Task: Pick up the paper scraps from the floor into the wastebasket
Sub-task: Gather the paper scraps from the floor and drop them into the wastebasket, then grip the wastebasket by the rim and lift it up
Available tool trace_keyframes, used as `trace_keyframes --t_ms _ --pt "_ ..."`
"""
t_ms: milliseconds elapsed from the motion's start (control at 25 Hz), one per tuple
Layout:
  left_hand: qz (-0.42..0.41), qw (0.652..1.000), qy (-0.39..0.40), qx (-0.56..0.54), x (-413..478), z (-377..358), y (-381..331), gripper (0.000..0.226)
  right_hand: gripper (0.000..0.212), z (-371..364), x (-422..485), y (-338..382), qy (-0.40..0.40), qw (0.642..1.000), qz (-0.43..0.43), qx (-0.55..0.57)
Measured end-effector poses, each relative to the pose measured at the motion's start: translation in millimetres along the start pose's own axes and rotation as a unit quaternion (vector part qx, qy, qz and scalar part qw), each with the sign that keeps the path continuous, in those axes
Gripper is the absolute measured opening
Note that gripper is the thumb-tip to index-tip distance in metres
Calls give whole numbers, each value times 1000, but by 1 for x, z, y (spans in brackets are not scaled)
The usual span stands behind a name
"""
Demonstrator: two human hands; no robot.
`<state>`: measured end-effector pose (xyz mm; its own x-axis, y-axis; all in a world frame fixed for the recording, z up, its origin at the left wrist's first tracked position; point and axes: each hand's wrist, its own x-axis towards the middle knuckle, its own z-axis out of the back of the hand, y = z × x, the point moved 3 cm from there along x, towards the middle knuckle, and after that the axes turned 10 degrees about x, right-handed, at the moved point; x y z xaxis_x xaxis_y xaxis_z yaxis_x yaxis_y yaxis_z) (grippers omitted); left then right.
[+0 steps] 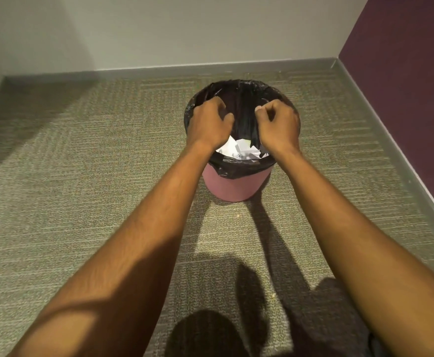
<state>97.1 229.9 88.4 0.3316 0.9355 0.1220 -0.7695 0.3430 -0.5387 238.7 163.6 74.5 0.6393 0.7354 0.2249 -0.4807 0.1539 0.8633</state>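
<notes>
Both arms reach straight forward. The left hand (208, 124) and right hand (277, 124) hang over the round pink wastebasket (236, 185), fingers curled; I cannot tell if they hold anything. White crumpled scraps (239, 149) lie inside its glossy black bag (239, 99), near the floor's (81, 176) far edge.

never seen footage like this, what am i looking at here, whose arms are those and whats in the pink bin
One picture, from a camera worn on a person's head, looking forward and down. No machine here: the bare arms are that person's own. The left hand and right hand hang over a pink wastebasket lined with a black bag, standing on carpet near a wall corner. White paper scraps lie inside it. The fingers of both hands are curled; whether they hold anything is hidden.
</notes>
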Motion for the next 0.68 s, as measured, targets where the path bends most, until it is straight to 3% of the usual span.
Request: trace_keyframes --t_ms 280,520,680 --pt "-14 991 -99 91 -8 7 24 27 7 25 -2 -20 -21 999 4 -49" --pt "-56 973 -98 203 -9 -9 29 34 7 27 -9 -24 -3 990 56 -128" --pt "-73 973 -90 200 -7 -17 35 31 9 25 -21 -37 31 981 103 -164"
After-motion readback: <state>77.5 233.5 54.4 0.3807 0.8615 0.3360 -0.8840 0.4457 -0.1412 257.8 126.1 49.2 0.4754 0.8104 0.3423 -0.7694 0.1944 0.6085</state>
